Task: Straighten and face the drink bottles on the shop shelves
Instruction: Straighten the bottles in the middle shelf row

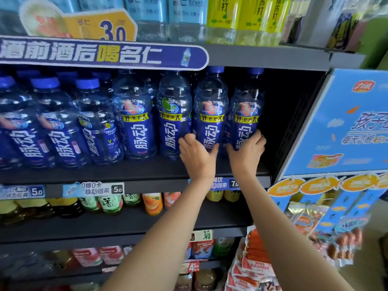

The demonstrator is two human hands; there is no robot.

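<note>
A row of blue-labelled drink bottles with blue caps stands on the dark middle shelf. My left hand grips the lower part of the second bottle from the right. My right hand grips the base of the rightmost bottle. Both bottles stand upright with their labels facing out. To their left stand a bottle with a green lime picture and another with a pink one. Smaller bottles further left lean in the wide-angle view.
Dark open shelf space lies right of the last bottle. A blue cardboard snack display hangs at the right with packets below. Water and yellow soda bottles fill the shelf above; tea and juice bottles the shelf below.
</note>
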